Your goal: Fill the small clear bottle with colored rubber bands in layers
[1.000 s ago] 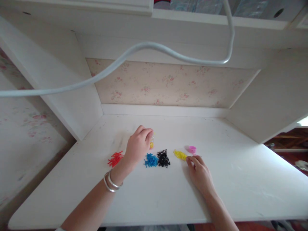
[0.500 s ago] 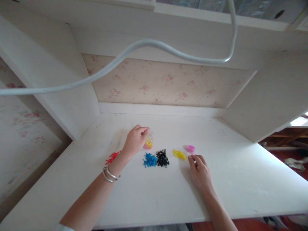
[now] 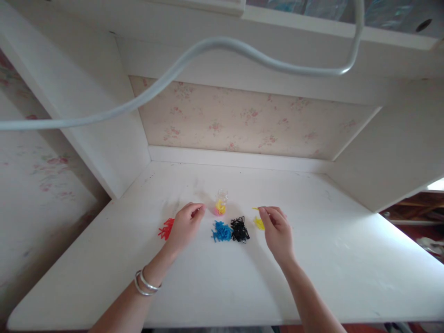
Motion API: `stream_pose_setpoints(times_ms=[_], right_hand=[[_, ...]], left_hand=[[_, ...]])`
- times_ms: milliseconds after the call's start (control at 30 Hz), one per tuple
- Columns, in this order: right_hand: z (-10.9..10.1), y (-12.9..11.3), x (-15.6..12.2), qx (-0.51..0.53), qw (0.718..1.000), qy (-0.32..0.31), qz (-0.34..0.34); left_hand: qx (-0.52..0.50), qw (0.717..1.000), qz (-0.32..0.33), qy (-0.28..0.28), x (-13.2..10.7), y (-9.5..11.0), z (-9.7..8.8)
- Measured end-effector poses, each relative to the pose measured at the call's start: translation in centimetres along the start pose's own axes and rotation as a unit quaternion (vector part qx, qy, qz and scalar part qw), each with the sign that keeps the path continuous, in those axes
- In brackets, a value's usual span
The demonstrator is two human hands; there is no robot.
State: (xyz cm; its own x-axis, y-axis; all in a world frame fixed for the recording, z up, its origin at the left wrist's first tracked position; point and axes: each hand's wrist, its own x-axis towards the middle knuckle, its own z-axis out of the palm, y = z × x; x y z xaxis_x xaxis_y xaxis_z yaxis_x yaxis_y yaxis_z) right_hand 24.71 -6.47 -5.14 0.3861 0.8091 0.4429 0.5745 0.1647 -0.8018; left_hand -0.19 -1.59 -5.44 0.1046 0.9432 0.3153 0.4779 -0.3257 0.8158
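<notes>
My left hand (image 3: 185, 224) is closed in a pinch, left of a small clear jar (image 3: 222, 196) and apart from it. Whatever its fingertips may hold is too small to make out. Inside the jar lie yellow rubber bands (image 3: 220, 206), with pink at the bottom. My right hand (image 3: 278, 233) pinches a thin yellow rubber band (image 3: 255, 208), whose end sticks out to the left. Below that hand's fingertips is a pile of yellow rubber bands (image 3: 258, 224), partly covered. A red pile (image 3: 166, 228) is partly behind my left hand.
Between my hands lie a blue pile (image 3: 221, 231) and a black pile (image 3: 240, 230) of rubber bands, side by side on the white desk (image 3: 215, 286). A pale cable (image 3: 222, 42) crosses the upper view. White side panels and a papered back wall (image 3: 249, 118) enclose the desk.
My left hand has moved from the jar's mouth toward the lower left. My right hand has lifted with a yellow rubber band, and the pink ring-shaped piece beside it is now hidden.
</notes>
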Motion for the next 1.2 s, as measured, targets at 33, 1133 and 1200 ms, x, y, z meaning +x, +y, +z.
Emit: stream_pose_setpoints(times_ms=[33, 1133, 1200], right_hand=[[0.8, -0.9, 0.6, 0.01, 1.0, -0.009, -0.005], [0.6, 1.5, 2.3, -0.063, 0.998, -0.016, 0.009], [-1.0, 3.5, 1.6, -0.083, 0.996, -0.005, 0.038]], left_hand=[[-0.009, 1.0, -0.011, 0.0, 0.0, -0.3, 0.1], [0.06, 0.996, 0.065, 0.001, -0.7, 0.2, 0.3], [0.069, 0.993, 0.094, -0.009, -1.2, 1.0, 0.8]])
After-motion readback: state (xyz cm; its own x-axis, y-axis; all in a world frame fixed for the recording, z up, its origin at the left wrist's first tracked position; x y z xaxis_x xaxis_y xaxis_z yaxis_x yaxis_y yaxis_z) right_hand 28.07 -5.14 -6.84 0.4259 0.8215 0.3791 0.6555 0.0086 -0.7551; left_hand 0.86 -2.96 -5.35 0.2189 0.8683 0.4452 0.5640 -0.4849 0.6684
